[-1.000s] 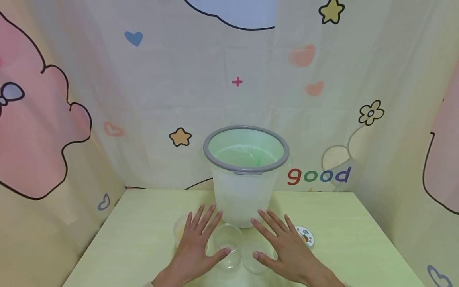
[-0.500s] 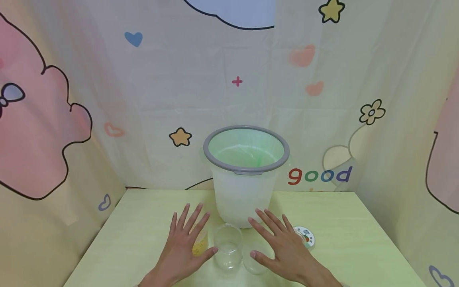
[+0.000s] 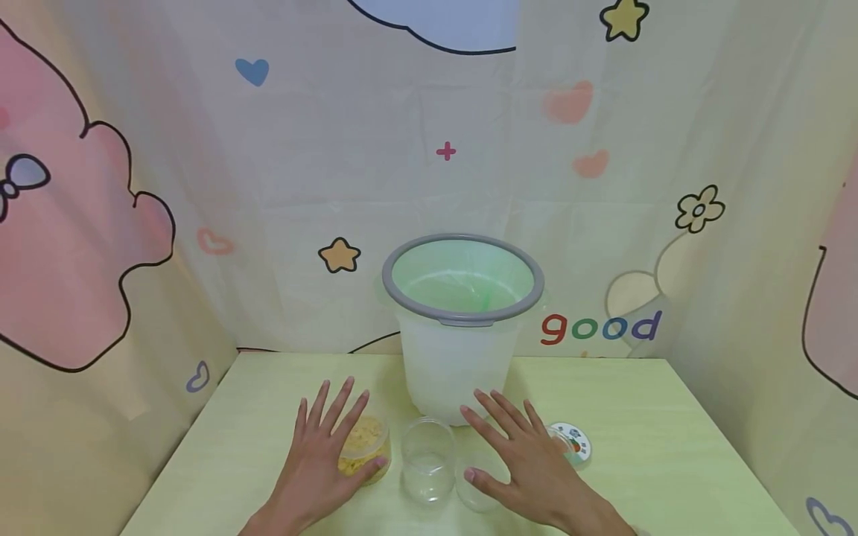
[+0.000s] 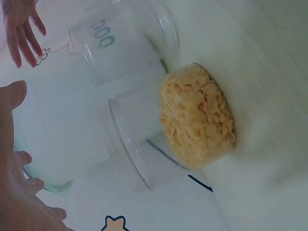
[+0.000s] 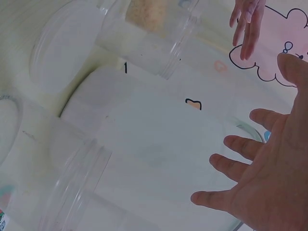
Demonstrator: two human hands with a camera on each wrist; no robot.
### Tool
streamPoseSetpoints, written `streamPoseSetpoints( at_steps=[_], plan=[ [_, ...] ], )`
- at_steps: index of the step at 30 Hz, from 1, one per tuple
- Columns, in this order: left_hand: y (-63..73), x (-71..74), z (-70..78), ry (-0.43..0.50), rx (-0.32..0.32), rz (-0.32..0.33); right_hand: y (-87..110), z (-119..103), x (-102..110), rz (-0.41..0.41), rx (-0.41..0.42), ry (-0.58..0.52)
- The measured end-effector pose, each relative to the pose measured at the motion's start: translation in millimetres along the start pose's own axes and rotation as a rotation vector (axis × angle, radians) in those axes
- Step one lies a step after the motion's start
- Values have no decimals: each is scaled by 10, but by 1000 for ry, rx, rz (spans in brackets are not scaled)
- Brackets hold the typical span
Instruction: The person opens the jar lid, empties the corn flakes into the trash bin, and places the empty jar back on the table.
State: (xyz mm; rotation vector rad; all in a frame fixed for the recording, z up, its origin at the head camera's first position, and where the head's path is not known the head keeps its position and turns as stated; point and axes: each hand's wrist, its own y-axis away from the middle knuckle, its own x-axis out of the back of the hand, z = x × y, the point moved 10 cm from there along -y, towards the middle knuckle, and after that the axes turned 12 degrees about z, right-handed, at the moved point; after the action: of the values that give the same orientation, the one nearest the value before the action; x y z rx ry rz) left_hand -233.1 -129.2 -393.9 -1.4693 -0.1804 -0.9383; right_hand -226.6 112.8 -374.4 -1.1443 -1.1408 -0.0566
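My left hand point(image 3: 311, 465) hovers with fingers spread beside a clear jar of yellow flakes point(image 3: 365, 439), overlapping its left side in the head view. The flakes point(image 4: 197, 118) fill the lower part of that jar in the left wrist view. Fingers also spread, my right hand point(image 3: 526, 465) is over the right side and holds nothing. Between the hands stand an unfilled clear jar point(image 3: 427, 480) and a flat translucent lid point(image 3: 477, 493). Another clear jar point(image 5: 72, 163) shows in the right wrist view, mostly hidden under the right hand in the head view.
A pale bin point(image 3: 459, 365) with a grey rim stands behind the jars, against the printed curtain point(image 3: 302, 149). A round white printed disc point(image 3: 573, 441) lies right of the right hand. The light table point(image 3: 643, 447) reaches back to the curtain.
My left hand has moved left, off the front of the flake jar, so more of that jar shows. The right hand has hardly moved; the jars and bin stay put.
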Motion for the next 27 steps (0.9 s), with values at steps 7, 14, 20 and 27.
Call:
streamPoseSetpoints(
  at_steps=[7,14,20,27],
  plan=[
    [64,-25,-183,9,59,-24,-11,-13,-44,1,-4,-23],
    [186,-179,-428,106,232,-129,-29,-69,-100,-6,0,-39],
    [303,-323,-616,272,404,-167,-57,-99,-160,-40,-20,-56],
    [522,-546,-817,438,645,-247,-88,-138,-189,-41,-24,-60]
  ],
)
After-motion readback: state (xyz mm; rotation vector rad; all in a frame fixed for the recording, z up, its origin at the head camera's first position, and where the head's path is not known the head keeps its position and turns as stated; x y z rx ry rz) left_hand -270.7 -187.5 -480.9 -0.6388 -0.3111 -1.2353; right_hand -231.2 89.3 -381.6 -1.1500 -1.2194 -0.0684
